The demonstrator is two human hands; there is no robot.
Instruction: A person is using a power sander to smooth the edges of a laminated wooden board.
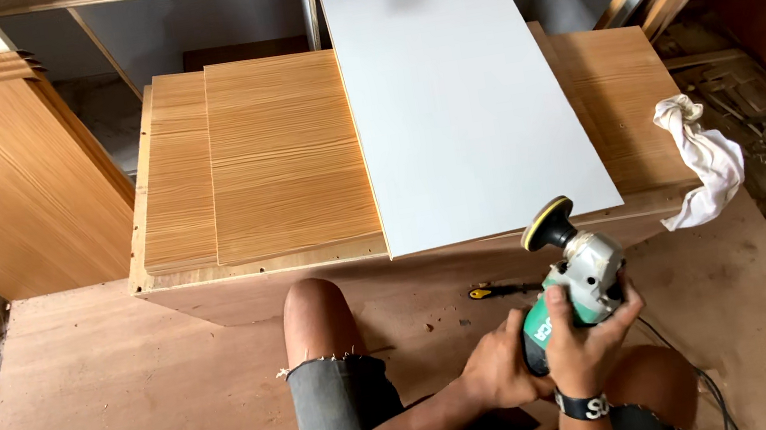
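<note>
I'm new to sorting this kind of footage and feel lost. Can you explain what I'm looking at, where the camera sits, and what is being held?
There is one picture, from a camera worn on a person's head, looking down at their knees and hands. Both hands, left hand and right hand, hold a green and grey power sander with a round black pad. Ahead is a low wooden bench carrying wood-grain panels and a large white board. A white rag hangs off its right corner. A small yellow-handled tool lies on the plywood floor.
</note>
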